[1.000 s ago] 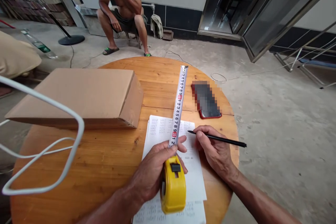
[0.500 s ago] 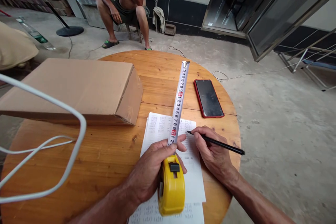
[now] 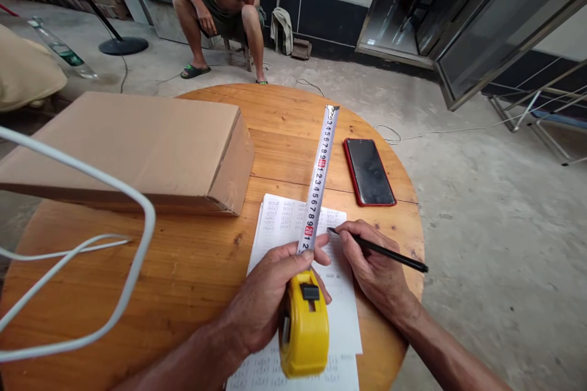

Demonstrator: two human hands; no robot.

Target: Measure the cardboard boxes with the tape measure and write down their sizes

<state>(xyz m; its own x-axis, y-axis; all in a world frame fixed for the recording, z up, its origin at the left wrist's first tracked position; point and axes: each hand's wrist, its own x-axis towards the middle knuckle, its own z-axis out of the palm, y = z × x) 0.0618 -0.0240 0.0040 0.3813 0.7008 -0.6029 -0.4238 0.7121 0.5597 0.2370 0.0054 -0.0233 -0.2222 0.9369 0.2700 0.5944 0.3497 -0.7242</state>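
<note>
My left hand (image 3: 275,287) is closed around a yellow tape measure (image 3: 305,330), thumb pressed on its drawn-out blade. The numbered blade reaches away from me over the papers and the wooden table. In my right hand (image 3: 376,269) is a black pen (image 3: 389,252), its tip at the upper right part of the written sheet. Under both hands lie the white papers (image 3: 342,317), covered with rows of handwritten figures. A phone in a red case (image 3: 370,172) rests on the table beyond my right hand.
On the left of the round wooden table (image 3: 192,275) sits a closed cardboard box (image 3: 137,140). A white cable (image 3: 137,256) loops in front of it. Beyond the table a person (image 3: 217,6) sits on a stool. A plastic bottle (image 3: 64,52) appears at far left.
The view has shifted slightly, so the table and box sit a little further right. The tape blade leans slightly more to the right. Both hands keep the same grip.
</note>
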